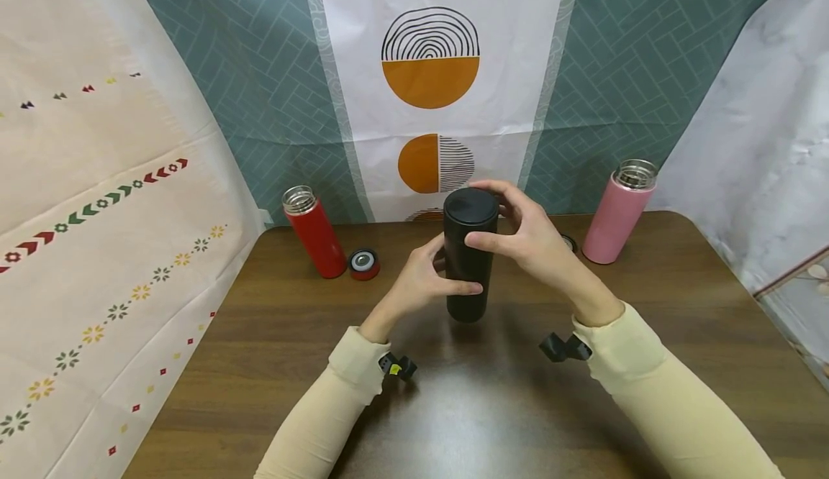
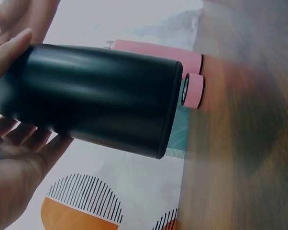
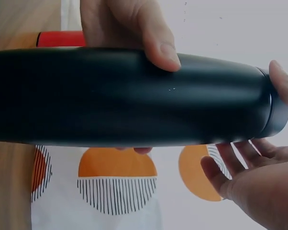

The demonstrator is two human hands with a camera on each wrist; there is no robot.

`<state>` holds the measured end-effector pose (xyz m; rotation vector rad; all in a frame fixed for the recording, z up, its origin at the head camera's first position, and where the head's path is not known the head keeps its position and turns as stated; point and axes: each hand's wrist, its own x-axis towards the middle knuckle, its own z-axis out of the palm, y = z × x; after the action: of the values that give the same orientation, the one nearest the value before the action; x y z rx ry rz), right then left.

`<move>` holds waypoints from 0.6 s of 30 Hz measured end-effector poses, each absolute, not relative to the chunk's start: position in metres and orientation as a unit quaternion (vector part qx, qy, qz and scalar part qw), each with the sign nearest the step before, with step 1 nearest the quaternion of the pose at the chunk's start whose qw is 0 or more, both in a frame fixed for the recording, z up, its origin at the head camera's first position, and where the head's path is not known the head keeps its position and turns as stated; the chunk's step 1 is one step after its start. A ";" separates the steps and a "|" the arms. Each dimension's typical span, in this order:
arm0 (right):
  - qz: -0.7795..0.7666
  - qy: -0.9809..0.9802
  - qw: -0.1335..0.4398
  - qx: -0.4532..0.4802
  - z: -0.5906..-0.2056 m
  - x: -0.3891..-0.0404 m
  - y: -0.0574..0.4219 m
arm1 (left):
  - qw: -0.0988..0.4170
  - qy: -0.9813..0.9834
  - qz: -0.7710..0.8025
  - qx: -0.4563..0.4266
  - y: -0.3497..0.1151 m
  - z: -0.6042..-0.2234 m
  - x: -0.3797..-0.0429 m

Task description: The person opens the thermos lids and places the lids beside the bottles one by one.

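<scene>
A black thermos bottle (image 1: 468,259) with its black lid (image 1: 470,206) on top is held up off the table between both hands, nearly upright. My left hand (image 1: 417,281) grips the middle of its body, thumb across the front. Higher up, my right hand (image 1: 527,231) holds the lid end, with the thumb at the front and the fingers reaching behind. In the right wrist view, the right fingertips (image 3: 278,76) lie at the seam between lid and body. The left wrist view shows the bottle's flat base clear of the wood.
An uncapped red bottle (image 1: 317,238) stands at the back left, with its red lid (image 1: 364,264) beside it. At the back right is an uncapped pink bottle (image 1: 618,213); its pink lid (image 2: 193,91) lies next to it. A patterned cloth (image 1: 427,119) hangs behind the wooden table (image 1: 272,364).
</scene>
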<state>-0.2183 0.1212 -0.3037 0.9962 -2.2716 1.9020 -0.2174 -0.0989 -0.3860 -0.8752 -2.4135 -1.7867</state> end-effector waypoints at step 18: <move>0.610 -0.725 -0.023 0.319 -0.310 -0.223 0.123 | 0.006 -0.769 -0.575 -0.278 -0.097 -0.386 -0.217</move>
<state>-0.2233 0.1233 -0.3099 1.0175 -2.3114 1.9464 -0.2168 -0.0972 -0.3857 -0.8711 -2.4078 -1.7990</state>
